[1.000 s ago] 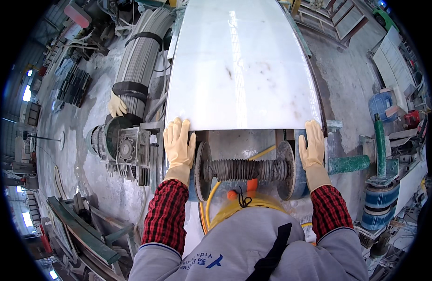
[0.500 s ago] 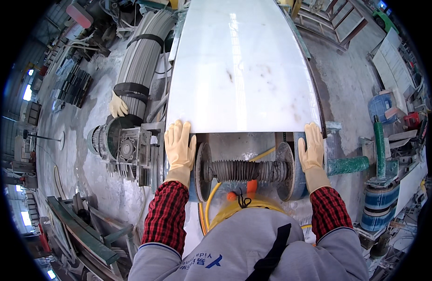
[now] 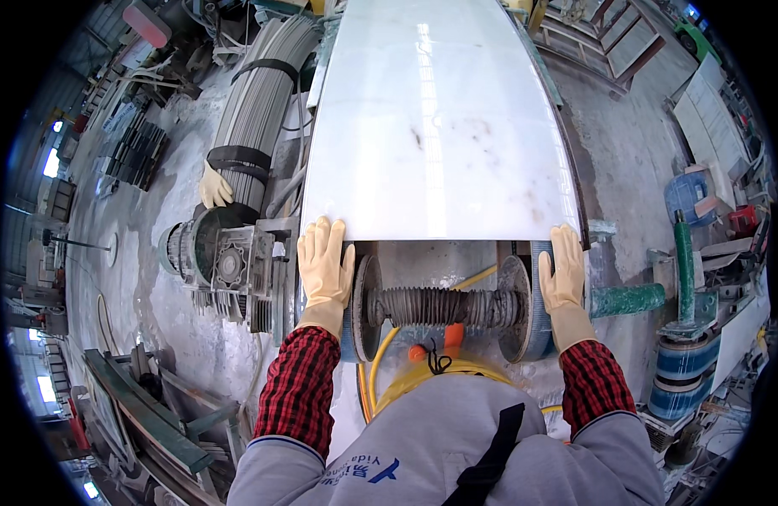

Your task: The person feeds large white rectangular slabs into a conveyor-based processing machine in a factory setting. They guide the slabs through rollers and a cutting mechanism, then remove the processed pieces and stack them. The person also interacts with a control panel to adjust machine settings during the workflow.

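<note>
A long white polished stone slab with a few brown flecks stretches away from me, its near edge running across the middle. My left hand, in a cream rubber glove, lies flat at the slab's near left corner, fingertips touching the stone. At the near right corner rests my right hand, gloved alike, fingers stretched forward. Neither hand grips anything. Beneath the hands are two blue-rimmed roller wheels, joined by a shaft under a grey ribbed bellows.
Left of the slab stand a motor with gearbox and a ribbed grey column, a spare cream glove on its near end. A green metal arm sticks out on the right. Yellow hoses run below the bellows.
</note>
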`<state>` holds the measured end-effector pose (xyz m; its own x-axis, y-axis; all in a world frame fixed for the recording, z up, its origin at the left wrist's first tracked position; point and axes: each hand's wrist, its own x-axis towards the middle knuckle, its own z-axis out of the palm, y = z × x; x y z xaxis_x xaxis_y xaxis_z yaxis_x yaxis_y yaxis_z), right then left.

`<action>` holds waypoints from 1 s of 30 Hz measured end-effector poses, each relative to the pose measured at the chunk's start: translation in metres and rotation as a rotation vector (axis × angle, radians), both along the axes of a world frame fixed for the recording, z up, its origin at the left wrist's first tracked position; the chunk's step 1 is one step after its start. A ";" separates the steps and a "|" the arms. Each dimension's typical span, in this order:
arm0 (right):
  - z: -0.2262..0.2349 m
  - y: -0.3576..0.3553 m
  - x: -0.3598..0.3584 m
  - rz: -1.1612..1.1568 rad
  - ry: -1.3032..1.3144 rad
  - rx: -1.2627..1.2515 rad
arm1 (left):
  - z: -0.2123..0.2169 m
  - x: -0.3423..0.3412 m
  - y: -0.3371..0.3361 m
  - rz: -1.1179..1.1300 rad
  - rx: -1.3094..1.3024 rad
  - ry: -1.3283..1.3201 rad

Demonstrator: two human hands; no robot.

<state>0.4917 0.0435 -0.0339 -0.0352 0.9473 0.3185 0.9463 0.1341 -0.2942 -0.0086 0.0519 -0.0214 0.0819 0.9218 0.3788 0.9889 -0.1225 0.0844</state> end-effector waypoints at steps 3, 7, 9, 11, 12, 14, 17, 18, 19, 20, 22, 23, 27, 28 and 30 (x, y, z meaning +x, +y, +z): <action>-0.001 -0.002 -0.001 -0.001 0.000 0.002 | 0.000 -0.002 -0.001 -0.008 -0.006 -0.005; -0.002 -0.004 0.001 0.000 0.000 0.012 | 0.004 0.001 -0.002 -0.010 -0.017 -0.008; -0.002 -0.004 0.001 0.002 0.000 0.013 | 0.004 0.001 -0.003 -0.009 -0.018 -0.004; -0.002 -0.004 0.001 0.002 -0.002 0.007 | 0.005 0.002 -0.004 -0.007 -0.020 -0.003; -0.002 -0.005 0.001 0.001 -0.001 0.009 | 0.006 0.003 -0.004 -0.005 -0.021 -0.002; -0.001 -0.006 0.001 0.001 0.000 0.013 | 0.005 0.002 -0.005 -0.009 -0.022 -0.004; 0.000 -0.007 0.000 -0.004 0.002 0.015 | 0.005 0.002 -0.006 -0.008 -0.021 -0.001; 0.000 -0.007 0.000 -0.004 0.002 0.016 | 0.005 0.002 -0.006 -0.006 -0.021 0.001; -0.001 -0.008 0.000 -0.003 0.002 0.016 | 0.005 0.002 -0.007 -0.007 -0.017 -0.002; -0.001 -0.008 0.001 -0.002 0.002 0.015 | 0.004 0.002 -0.008 -0.008 -0.014 -0.004; 0.000 -0.009 0.000 -0.005 0.005 0.003 | 0.003 0.001 -0.010 -0.009 -0.012 -0.010; 0.000 -0.009 0.000 -0.006 0.006 -0.003 | 0.003 0.001 -0.010 -0.009 -0.013 -0.015; -0.001 -0.011 0.001 -0.003 0.006 0.004 | 0.000 -0.001 -0.012 -0.012 -0.014 -0.025; 0.000 -0.011 0.000 -0.003 0.007 0.004 | 0.000 -0.001 -0.012 -0.012 -0.015 -0.027; 0.001 -0.012 -0.001 -0.001 0.010 0.004 | 0.000 -0.001 -0.013 -0.011 -0.017 -0.031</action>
<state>0.4910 0.0316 -0.0329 -0.0306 0.9461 0.3223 0.9434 0.1339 -0.3033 -0.0093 0.0391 -0.0212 0.0807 0.9274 0.3653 0.9844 -0.1317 0.1169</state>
